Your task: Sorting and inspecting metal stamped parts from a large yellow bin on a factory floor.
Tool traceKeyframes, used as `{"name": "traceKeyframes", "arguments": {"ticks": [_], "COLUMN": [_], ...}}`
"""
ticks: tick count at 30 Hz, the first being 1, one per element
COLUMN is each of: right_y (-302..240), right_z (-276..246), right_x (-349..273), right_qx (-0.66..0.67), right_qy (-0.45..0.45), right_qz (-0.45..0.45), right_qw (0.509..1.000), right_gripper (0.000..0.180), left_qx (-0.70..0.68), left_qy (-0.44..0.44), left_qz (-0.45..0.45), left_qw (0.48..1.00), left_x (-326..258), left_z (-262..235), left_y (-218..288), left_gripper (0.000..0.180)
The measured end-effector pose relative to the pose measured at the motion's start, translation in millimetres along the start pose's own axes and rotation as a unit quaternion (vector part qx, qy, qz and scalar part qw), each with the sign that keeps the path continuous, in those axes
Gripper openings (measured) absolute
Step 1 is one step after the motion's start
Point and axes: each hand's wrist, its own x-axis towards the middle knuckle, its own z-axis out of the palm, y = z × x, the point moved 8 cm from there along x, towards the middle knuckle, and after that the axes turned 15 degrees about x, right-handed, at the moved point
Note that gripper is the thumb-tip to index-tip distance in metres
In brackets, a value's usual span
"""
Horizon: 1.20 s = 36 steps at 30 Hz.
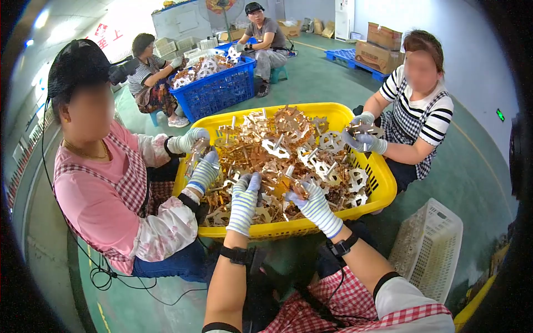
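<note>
Both of my hands wear white gloves with blue stripes and are over the near side of a large yellow plastic basket (pixel 355 213). A heap of flat, cut-out metal parts (pixel 276 149), silver and copper-coloured, fills it. Between the thumb and fingers of my right hand (pixel 318 210) is a copper-coloured metal part (pixel 300 191). My left hand (pixel 244 204) is a little to the left, its fingers closed together beside the heap. What it grips, if anything, I cannot make out against the parts behind it.
A person in pink (pixel 102 194) at the left and one in stripes (pixel 413 119) at the right handle parts over the same basket. Beside my right arm stands a white perforated crate (pixel 433 244). Farther back, two people sit by a blue basket (pixel 216 91); boxes (pixel 380 55) rest on a pallet.
</note>
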Motion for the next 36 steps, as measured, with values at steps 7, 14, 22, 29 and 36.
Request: {"name": "traceKeyframes", "arguments": {"ticks": [7,14,22,29,36], "right_y": [5,19,-3,28,27], "right_z": [-8,-50,1,-10,-18], "right_x": [10,22,5,16,13], "right_qx": [-0.013,-0.031,-0.088,-0.019,-0.113], "right_qy": [0.065,0.147,0.008,0.037,0.036], "right_qz": [-0.074,0.045,-0.063,0.031,0.112], "right_qw": [0.995,0.988,0.994,0.999,0.987], "right_gripper": [0.026,0.036,0.036,0.049,0.036], "left_qx": [0.481,0.238,0.203,0.324,0.302], "left_qy": [0.168,0.064,0.030,0.077,0.069], "left_qz": [0.294,0.199,0.169,0.178,0.218], "left_qw": [0.809,0.948,0.964,0.926,0.926], "left_x": [-17,-3,-8,-1,0], "left_z": [-5,-17,6,-2,4], "left_y": [53,19,34,31,23], "left_gripper": [0.019,0.033,0.024,0.026,0.028]}}
